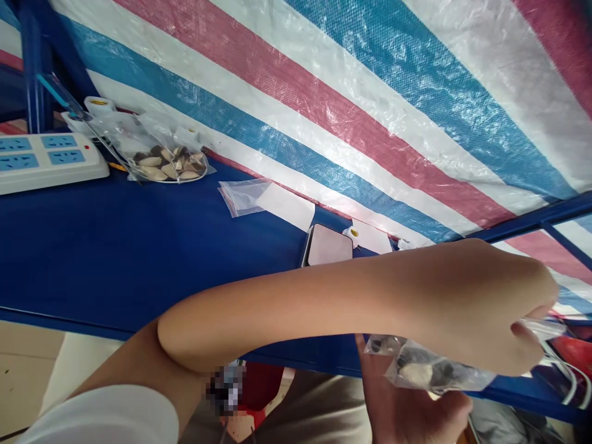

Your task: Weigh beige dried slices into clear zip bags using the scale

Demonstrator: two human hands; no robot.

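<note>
My left arm reaches across from the lower left, and my left hand (490,302) is at the right with its fingers curled in. Clear plastic (539,328) shows at its fingertips, but what they grip is largely hidden. Below it my right hand (407,410) is turned up, its thumb and a finger around small clear plastic bags. One bag (416,373) contains a pale piece and dark pieces. A smaller bag portion (383,344) with dark round bits lies to its left. My left hand covers part of the bags.
On the blue table (115,246) stand a power strip (46,157) and a dish of bagged pale and dark pieces (169,165). Empty zip bags (243,196), white paper (289,206) and a phone-like slab (330,244) lie behind my arm. A red item with white cable (573,354) is at right.
</note>
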